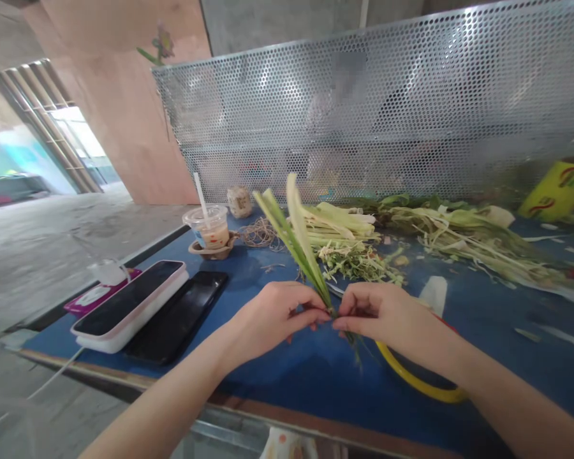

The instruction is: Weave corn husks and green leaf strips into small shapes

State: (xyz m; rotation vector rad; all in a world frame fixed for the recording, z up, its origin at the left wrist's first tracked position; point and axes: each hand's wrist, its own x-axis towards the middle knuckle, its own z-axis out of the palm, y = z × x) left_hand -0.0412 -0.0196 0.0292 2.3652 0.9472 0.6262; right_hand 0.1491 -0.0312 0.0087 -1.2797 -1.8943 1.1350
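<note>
My left hand (277, 315) and my right hand (385, 312) meet above the blue table (316, 376), both pinched on the lower end of a small bundle of long green leaves (294, 233). The leaves fan upward and to the left from my fingertips. A yellow curved handle (418, 381) lies on the table under my right wrist. Behind the bundle lies a pile of pale green stalks and trimmings (349, 239).
Two phones, one with a white case (131, 305) and one black (182, 317), lie at the left. A plastic cup with a straw (210, 229), a coil of twine (261, 233), a pink packet (98, 296), a perforated metal screen (387, 108) behind, more leaf scraps (478, 245), a yellow container (557, 188).
</note>
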